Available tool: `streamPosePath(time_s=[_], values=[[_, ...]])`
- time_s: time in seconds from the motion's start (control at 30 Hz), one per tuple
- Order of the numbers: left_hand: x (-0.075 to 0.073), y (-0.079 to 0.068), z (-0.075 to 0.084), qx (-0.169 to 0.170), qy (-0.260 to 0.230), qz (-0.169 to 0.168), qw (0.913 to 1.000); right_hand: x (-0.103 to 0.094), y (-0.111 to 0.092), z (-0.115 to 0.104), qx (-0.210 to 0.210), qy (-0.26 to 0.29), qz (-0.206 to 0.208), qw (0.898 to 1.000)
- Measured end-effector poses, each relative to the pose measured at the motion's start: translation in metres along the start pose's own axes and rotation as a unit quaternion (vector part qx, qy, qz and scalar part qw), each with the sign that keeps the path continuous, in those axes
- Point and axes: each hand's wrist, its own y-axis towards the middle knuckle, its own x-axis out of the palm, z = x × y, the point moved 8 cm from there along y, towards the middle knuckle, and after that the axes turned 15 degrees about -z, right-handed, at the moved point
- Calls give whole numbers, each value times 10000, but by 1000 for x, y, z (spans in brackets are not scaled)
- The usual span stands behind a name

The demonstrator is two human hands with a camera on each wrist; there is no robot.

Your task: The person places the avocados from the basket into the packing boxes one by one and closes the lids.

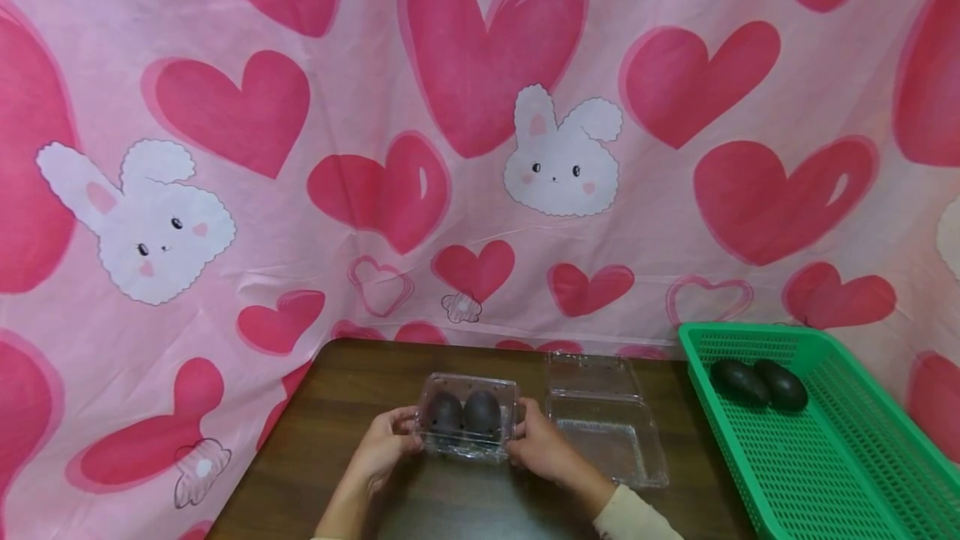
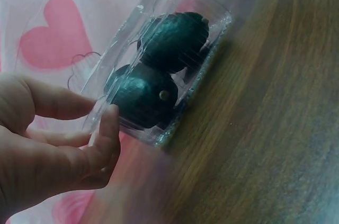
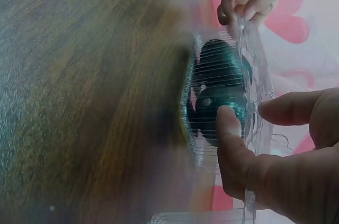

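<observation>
A clear plastic clamshell box with two dark avocados side by side inside is held near the middle of the table, its lid over the fruit. My left hand pinches the rim at the box's left end. At the right end, my right hand grips the rim between thumb and fingers. The left wrist view shows the avocados through the plastic, with fingertips on the rim. Ribbed plastic wall covers the avocados in the right wrist view.
A second clear clamshell box lies with its lid folded back, right of my right hand. Farther right stands a green plastic basket holding two more avocados. A pink heart-and-rabbit cloth hangs behind the brown wooden table.
</observation>
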Motion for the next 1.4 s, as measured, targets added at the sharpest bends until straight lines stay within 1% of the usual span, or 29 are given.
streamPosePath(time_s=[0.1, 0.23, 0.43, 0.63, 0.8, 1.13, 1.4], values=[[-1, 0, -2, 0, -159, 235, 9996, 1, 0, 0, -29, 28, 39, 10000], [-3, 2, -5, 6, -398, 451, 9982, 2, 1, 1, 24, 139, 52, 9999], [-5, 5, -8, 8, -513, 612, 9968, 2, 2, 0, 39, 23, 88, 10000], [-4, 5, -7, -1, -495, 601, 9970, 0, 2, 0, 97, -139, 132, 9998], [-4, 5, -7, -22, -480, 531, 9974, 1, 3, 0, 101, -128, 147, 9998], [-4, 4, -6, -106, -455, 549, 9974, 1, 3, 0, 41, -2, 213, 9998], [-5, 4, -5, -143, -456, 527, 9975, 0, 4, -1, 60, -285, 399, 9988]])
